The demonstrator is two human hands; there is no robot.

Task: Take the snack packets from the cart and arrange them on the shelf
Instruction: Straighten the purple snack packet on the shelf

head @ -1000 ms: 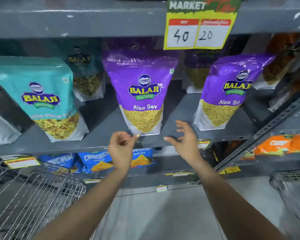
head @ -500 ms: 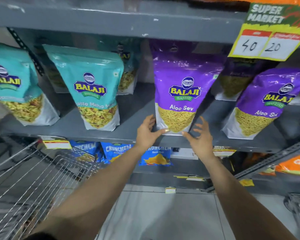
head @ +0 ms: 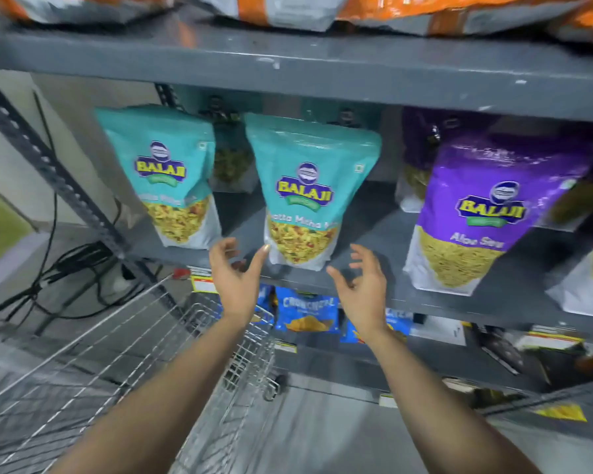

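Both hands were open and empty, fingers spread. The left hand [head: 235, 278] and right hand [head: 362, 289] flanked the base of a teal snack packet [head: 308, 193] standing upright on the grey shelf [head: 374, 234], the left thumb just about touching it. The step seemed to be straightening it; next, both palms would need to close in gently. The wire cart [head: 93, 371] sat below left.

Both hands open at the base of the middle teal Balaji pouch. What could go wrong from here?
1. The middle teal pouch leans forward at the shelf edge; a nudge from the left hand or right hand might tip it off.
2. It could fall past the wire cart to the floor.
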